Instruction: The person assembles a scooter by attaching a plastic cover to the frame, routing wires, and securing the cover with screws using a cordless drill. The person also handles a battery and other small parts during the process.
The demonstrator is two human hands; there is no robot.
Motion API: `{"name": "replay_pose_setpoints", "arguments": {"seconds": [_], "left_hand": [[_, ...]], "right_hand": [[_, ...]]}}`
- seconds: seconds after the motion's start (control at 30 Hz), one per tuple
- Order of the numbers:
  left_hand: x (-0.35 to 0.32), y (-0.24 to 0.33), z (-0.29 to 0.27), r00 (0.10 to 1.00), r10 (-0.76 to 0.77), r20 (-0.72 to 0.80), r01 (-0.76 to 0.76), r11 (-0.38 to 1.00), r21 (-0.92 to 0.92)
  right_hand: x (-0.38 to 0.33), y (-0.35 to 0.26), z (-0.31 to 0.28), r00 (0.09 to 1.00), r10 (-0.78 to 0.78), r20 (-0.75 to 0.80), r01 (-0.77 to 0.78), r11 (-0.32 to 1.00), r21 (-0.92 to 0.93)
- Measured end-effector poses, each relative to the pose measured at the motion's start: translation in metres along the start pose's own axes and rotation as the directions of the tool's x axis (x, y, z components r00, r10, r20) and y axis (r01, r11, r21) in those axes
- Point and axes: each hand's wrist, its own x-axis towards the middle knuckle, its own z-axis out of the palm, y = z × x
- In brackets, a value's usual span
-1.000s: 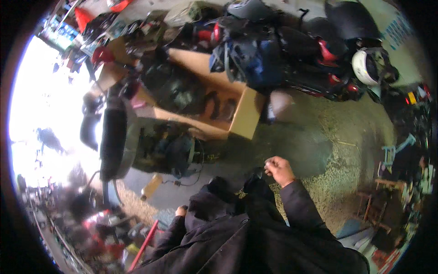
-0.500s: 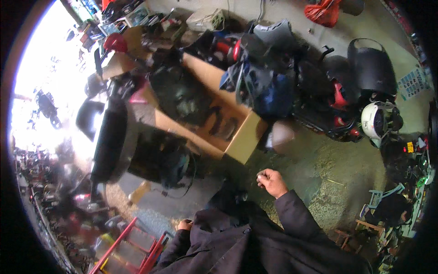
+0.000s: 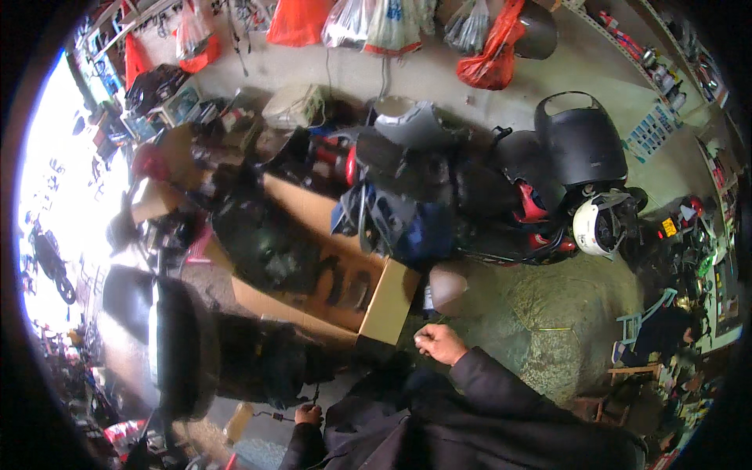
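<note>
My right hand is held out in front of me with its fingers curled closed; whatever is in them, if anything, is too small to make out. Just beyond it lies a large open cardboard box holding a dark, bulky plastic piece and several black curved parts. My left hand is low at my left side, also closed. A thin dark cable runs close to its fingers, and I cannot tell whether it is gripped. Left of it stands a scooter, partly blurred.
A second scooter with a black rear box stands along the wall, with a white helmet near its tail. Blue cloth or bag hangs over its side. Red bags hang above. A small blue chair is at the right.
My view has tilted up and turned right, so the hanging bags show and the red rack at lower left is almost out of sight. My left hand has come forward beside the cable; my right stays closed.
</note>
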Motion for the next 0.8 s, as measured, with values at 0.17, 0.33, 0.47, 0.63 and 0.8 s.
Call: {"name": "replay_pose_setpoints", "arguments": {"seconds": [0.17, 0.33, 0.47, 0.63, 0.8], "left_hand": [[0.010, 0.002, -0.008, 0.965, 0.251, 0.069, -0.259, 0.951, 0.168], [0.057, -0.039, -0.030, 0.705, 0.583, 0.405, -0.630, 0.251, 0.735], [0.082, -0.046, -0.024, 0.873, 0.428, 0.232, -0.474, 0.635, 0.610], [0.086, -0.010, 0.027, 0.983, 0.148, 0.111, -0.169, 0.961, 0.217], [0.092, 0.033, 0.048, 0.988, 0.118, 0.096, -0.130, 0.984, 0.125]], "right_hand": [[0.022, -0.019, 0.000, 0.993, -0.072, 0.093, 0.080, 0.993, -0.083], [0.061, -0.040, -0.011, 0.987, -0.088, 0.132, 0.104, 0.987, -0.120], [0.096, -0.056, -0.032, 0.977, -0.116, 0.181, 0.128, 0.990, -0.053], [0.149, -0.078, -0.096, 0.965, -0.167, 0.203, 0.165, 0.986, 0.031], [0.214, -0.102, -0.207, 0.990, -0.138, -0.040, 0.143, 0.909, 0.392]]}}
